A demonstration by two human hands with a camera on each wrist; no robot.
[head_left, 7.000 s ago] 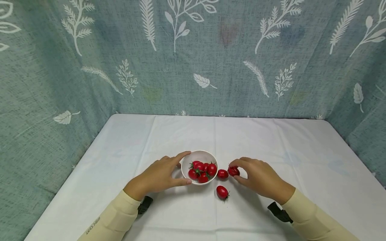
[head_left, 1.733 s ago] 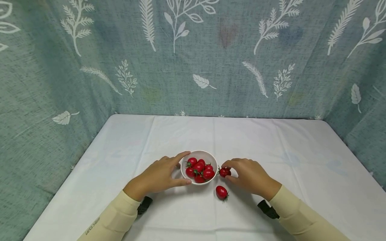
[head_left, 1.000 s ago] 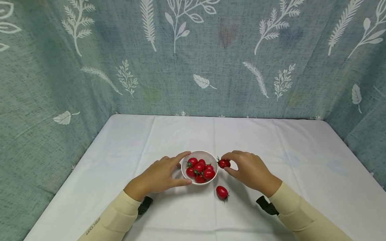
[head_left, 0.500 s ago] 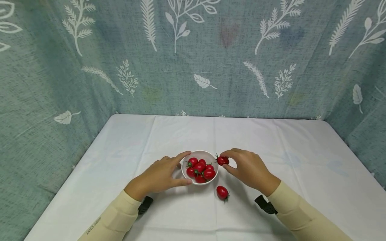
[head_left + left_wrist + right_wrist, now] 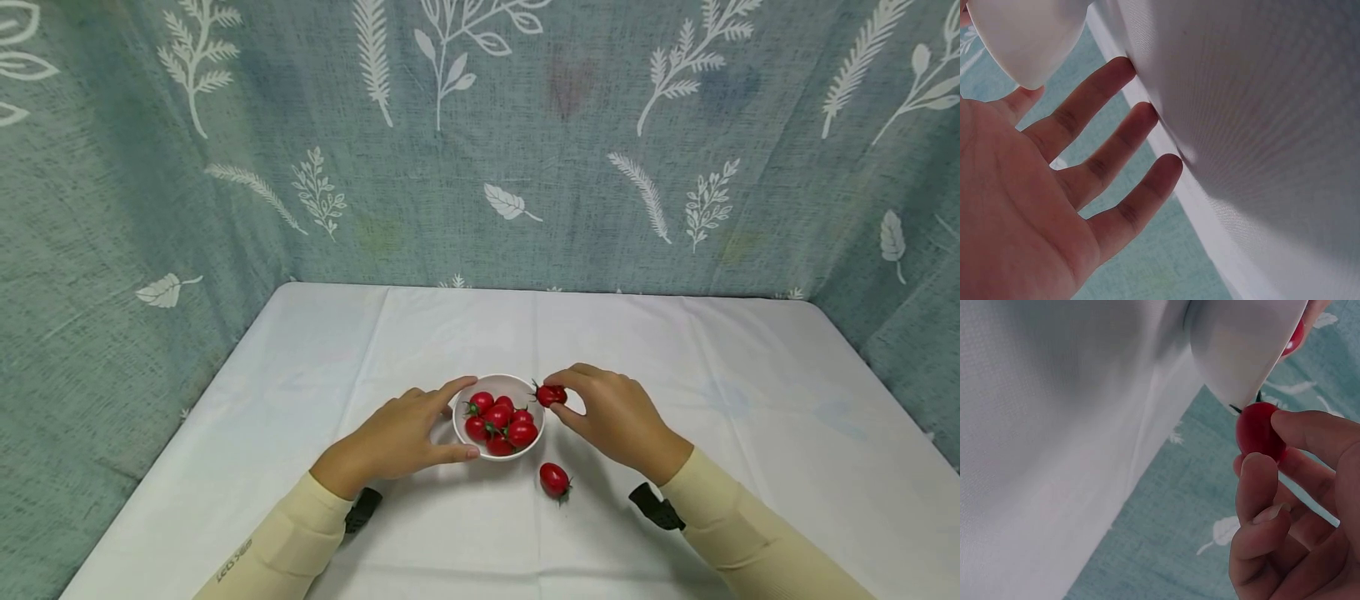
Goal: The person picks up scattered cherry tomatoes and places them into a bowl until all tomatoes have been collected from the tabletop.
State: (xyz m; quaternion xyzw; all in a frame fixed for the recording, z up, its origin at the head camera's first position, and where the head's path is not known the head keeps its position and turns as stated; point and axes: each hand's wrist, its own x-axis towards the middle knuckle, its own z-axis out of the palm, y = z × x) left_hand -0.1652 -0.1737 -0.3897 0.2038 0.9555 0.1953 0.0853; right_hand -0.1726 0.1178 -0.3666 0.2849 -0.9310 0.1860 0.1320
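Note:
A small white bowl [image 5: 462, 435] stands mid-table in the head view, holding several red cherry tomatoes [image 5: 497, 415] with green stems. The left hand [image 5: 397, 433] rests its thumb and index fingertips on the bowl's left rim. In the left wrist view, its other fingers [image 5: 1100, 164] extend straight down to the cloth. Thumb and fingers of the right hand [image 5: 618, 417] pinch one cherry tomato [image 5: 551, 394] at the bowl's upper right rim. In the right wrist view, that tomato [image 5: 1260, 430] is near the bowl's edge [image 5: 1235, 356], stem end toward it.
Another cherry tomato [image 5: 554, 480] lies on the white tablecloth [image 5: 630, 342], just right of and nearer than the bowl. A blue-green curtain [image 5: 420, 208] with white leaf prints encloses the table's back and sides. Dark straps [image 5: 363, 510] are on both wrists.
Another tomato has entered the bowl since the earliest frame. The right hand has lifted the pinched tomato from the cloth and moved it left and away, to the rim. The left hand stays put.

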